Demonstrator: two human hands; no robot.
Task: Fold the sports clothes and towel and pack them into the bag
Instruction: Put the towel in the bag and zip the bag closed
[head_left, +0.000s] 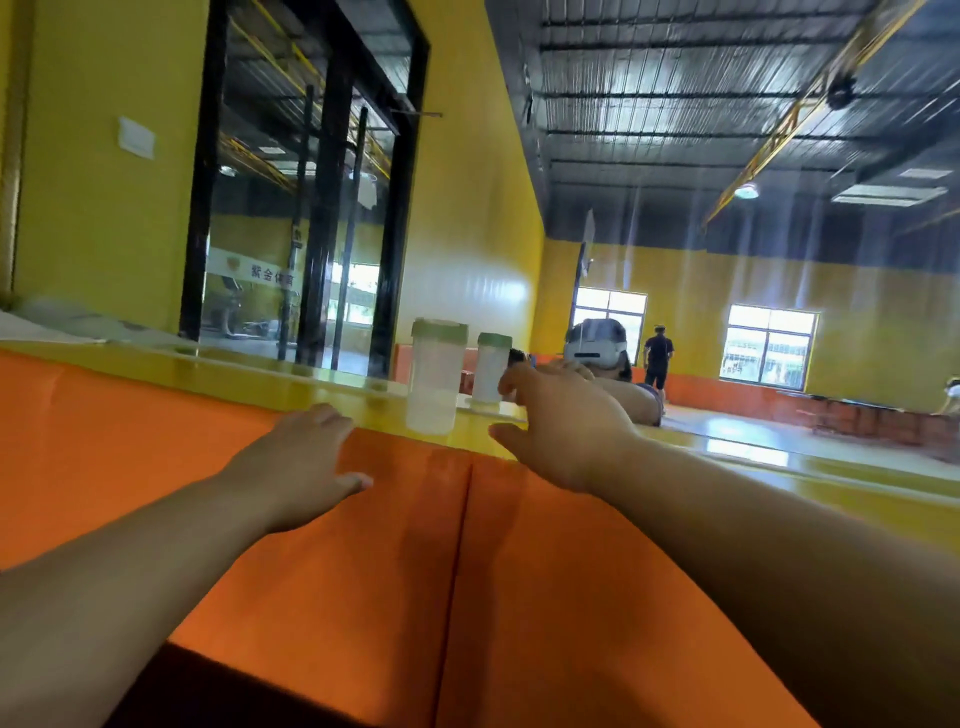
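No sports clothes, towel or bag show in the head view. My left hand (306, 457) stretches forward with loose fingers over the orange padded surface (363, 571), holding nothing. My right hand (561, 421) reaches out further right, fingers spread and empty, close to the yellow ledge (260, 371). Both forearms run in from the bottom corners.
Two translucent cups with green lids, a larger cup (435, 376) and a smaller cup (491, 366), stand on the ledge just left of my right hand. A person wearing a white headset (595, 345) is behind the ledge. Another person (657, 358) stands far off on the gym floor. Black-framed glass doors (311, 208) are at left.
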